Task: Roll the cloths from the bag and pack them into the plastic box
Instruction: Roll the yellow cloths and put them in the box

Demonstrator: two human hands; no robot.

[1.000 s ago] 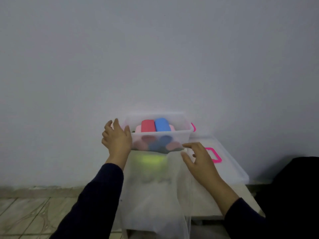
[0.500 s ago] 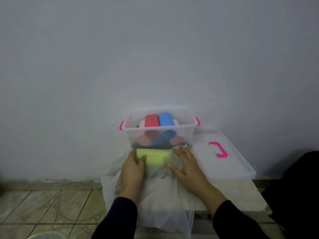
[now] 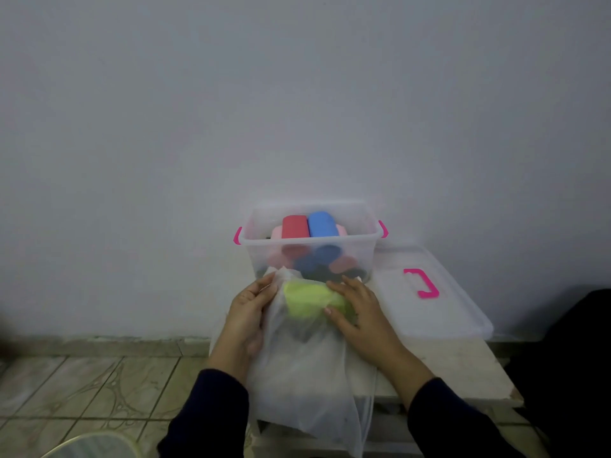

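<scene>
Cloths are what I am after, and a yellow-green cloth (image 3: 309,300) lies inside the thin white bag (image 3: 307,375), which droops over the front edge of a low table (image 3: 463,368), just in front of the plastic box (image 3: 309,246). My left hand (image 3: 246,312) pinches the bag's mouth at its upper left, fingers curled round the film. My right hand (image 3: 358,310) lies spread and flat on the bag, pressing the cloth through it. I judge the cloth soft, light and limp, easiest to take by a bunched edge at the bag's opening; the film looks slippery and flimsy. Inside the box sit rolled cloths, a red roll (image 3: 294,226) and a blue roll (image 3: 322,224) on top of pink and dark ones. Its clear lid (image 3: 429,302) with a pink handle rests to the right
</scene>
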